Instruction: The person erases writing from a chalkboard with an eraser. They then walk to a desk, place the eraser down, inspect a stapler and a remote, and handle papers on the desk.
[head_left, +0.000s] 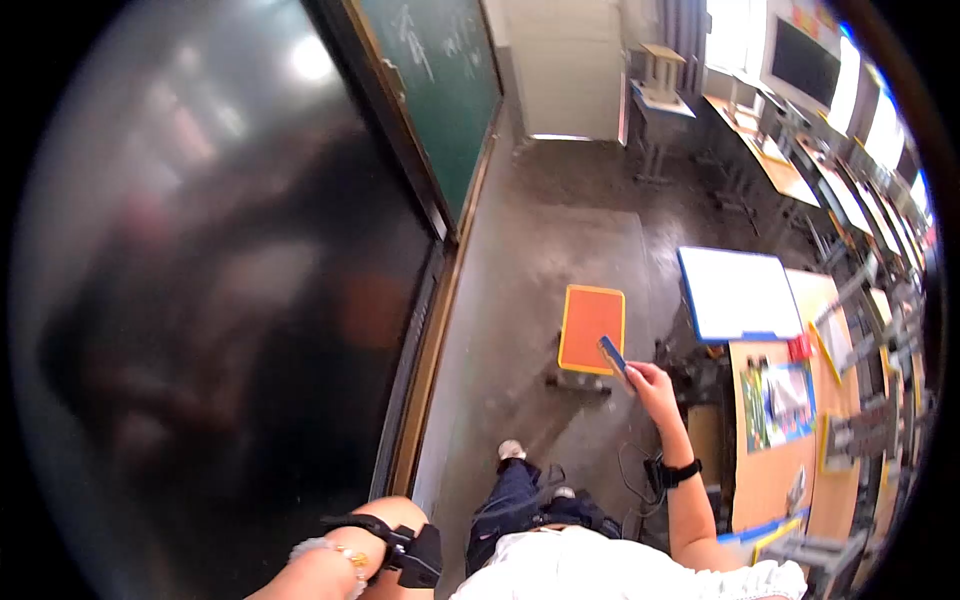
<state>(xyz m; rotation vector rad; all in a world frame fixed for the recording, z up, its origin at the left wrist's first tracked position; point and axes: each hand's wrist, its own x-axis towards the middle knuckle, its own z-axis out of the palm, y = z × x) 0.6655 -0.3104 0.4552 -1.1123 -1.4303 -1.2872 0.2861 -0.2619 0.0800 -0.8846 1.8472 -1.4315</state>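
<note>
My right hand (651, 388) is closed round one end of a small flat blue object (612, 353), which points up and to the left. Below that object stands a stool with an orange seat (592, 318) and yellow rim. At the lower left only my left forearm (345, 555) shows, with a bracelet and a black strapped device; the left hand itself cannot be seen. It lies near the large dark glossy panel (250, 330).
A green chalkboard (440, 90) adjoins the dark panel on the left. To the right are desks, one with a white board (740, 295) and colourful papers (775, 400). A cable (628, 480) hangs beside my legs. A door (565, 70) is at the back.
</note>
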